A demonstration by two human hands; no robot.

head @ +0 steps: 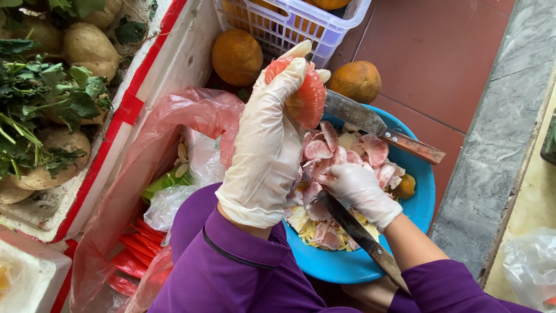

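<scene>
Now left hand clamped on peeled pomelo, right hand closed on peel scraps over blue basin; slippery gloves, could drop onto knife.

Thin, matt latex gloves, slightly wrinkled, cover the left hand and the right hand. The peeled fruit looks moist and pulpy. The cleaver has a dull, stained metal blade and a worn wooden handle (the second knife looks much the same). The bowl is smooth blue plastic, the bag glossy pink film, the floor matt red tile.
</scene>
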